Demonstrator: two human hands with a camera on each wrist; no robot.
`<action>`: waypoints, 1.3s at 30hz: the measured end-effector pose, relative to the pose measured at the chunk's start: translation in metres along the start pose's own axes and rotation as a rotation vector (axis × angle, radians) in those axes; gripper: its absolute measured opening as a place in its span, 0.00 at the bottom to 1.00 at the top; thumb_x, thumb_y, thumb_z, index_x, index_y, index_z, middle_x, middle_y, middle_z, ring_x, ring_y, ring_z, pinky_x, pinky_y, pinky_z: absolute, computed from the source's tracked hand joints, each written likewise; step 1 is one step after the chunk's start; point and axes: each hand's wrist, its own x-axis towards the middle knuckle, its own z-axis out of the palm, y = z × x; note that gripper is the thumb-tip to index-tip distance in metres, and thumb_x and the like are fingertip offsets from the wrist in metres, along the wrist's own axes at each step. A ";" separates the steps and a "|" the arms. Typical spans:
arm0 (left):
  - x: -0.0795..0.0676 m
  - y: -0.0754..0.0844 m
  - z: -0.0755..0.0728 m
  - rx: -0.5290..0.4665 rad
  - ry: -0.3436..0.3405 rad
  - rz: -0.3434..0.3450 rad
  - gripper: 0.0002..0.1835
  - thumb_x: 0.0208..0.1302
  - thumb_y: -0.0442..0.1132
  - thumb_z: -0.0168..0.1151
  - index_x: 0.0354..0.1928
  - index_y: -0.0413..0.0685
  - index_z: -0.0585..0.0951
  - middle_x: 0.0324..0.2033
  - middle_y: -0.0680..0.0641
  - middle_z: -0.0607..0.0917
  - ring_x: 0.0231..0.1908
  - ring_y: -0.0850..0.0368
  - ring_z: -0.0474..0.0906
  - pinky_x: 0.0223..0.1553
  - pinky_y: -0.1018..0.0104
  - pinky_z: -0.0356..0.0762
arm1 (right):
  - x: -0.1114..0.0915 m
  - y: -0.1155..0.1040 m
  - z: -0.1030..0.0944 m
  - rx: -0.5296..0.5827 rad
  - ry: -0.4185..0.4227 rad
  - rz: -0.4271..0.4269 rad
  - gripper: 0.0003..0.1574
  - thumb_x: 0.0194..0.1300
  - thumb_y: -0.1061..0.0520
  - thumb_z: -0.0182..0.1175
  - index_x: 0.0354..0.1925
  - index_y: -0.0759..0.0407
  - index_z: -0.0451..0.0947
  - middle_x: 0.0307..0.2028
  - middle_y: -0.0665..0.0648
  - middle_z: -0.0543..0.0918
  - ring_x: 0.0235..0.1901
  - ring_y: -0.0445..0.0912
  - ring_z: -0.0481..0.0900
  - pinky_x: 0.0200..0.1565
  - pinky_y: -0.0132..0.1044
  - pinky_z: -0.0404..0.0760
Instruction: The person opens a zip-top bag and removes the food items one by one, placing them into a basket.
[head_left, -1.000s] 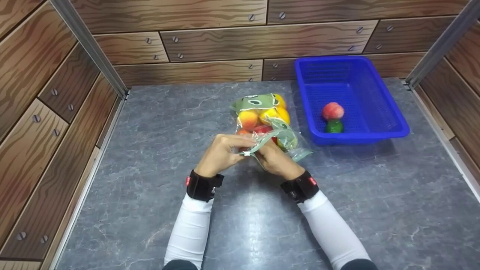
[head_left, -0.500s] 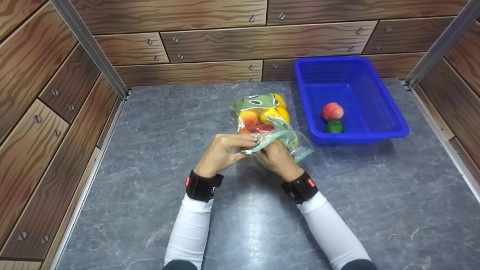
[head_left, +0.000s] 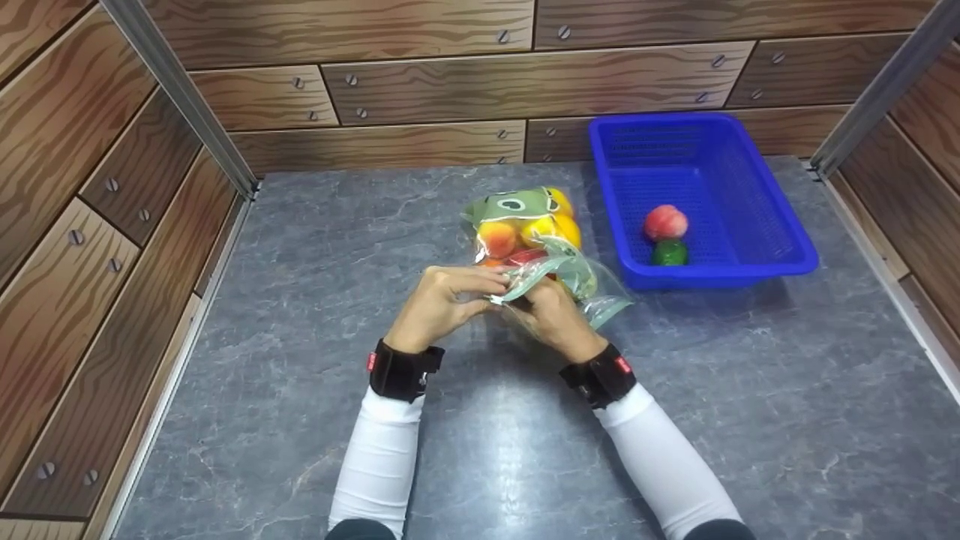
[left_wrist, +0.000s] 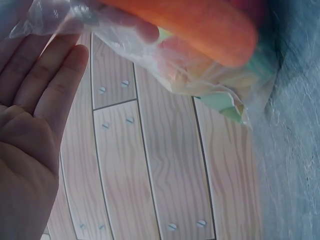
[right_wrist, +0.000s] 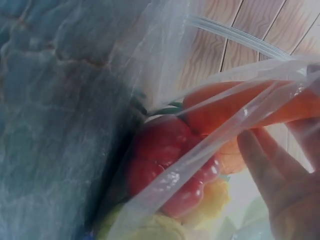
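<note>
A clear zip bag (head_left: 517, 204) with a green printed pattern lies mid-table, filled with fruit and vegetables. Its opening faces me. My left hand (head_left: 439, 307) pinches the bag's rim beside the white zip slider (head_left: 496, 300). Inside the mouth, my right hand (head_left: 559, 319) holds a carrot (right_wrist: 210, 97); the plastic partly covers those fingers. In the left wrist view the carrot's blunt end (left_wrist: 215, 30) shows. Next to it in the bag sits a red bell pepper (right_wrist: 162, 140). Farther in are an orange-yellow peach (head_left: 496, 238) and yellow fruit (head_left: 555, 227).
A blue plastic basket (head_left: 776, 202) stands at the back right. In it lie a pink peach (head_left: 666, 223) and a dark green vegetable or fruit (head_left: 670, 253). Wood-patterned panels (head_left: 420, 86) border the grey marbled table (head_left: 300, 420) at the back and sides.
Both hands stay at the bag's mouth. The right hand has shifted slightly within the opening, and the bag's rim with the slider has moved a little. The basket is unchanged.
</note>
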 end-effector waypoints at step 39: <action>-0.007 -0.011 -0.011 0.095 0.114 -0.072 0.06 0.64 0.28 0.70 0.41 0.41 0.86 0.46 0.47 0.91 0.50 0.53 0.87 0.55 0.60 0.82 | -0.014 -0.011 -0.128 0.151 0.160 0.134 0.20 0.60 0.71 0.72 0.52 0.67 0.86 0.47 0.63 0.90 0.37 0.32 0.85 0.39 0.23 0.83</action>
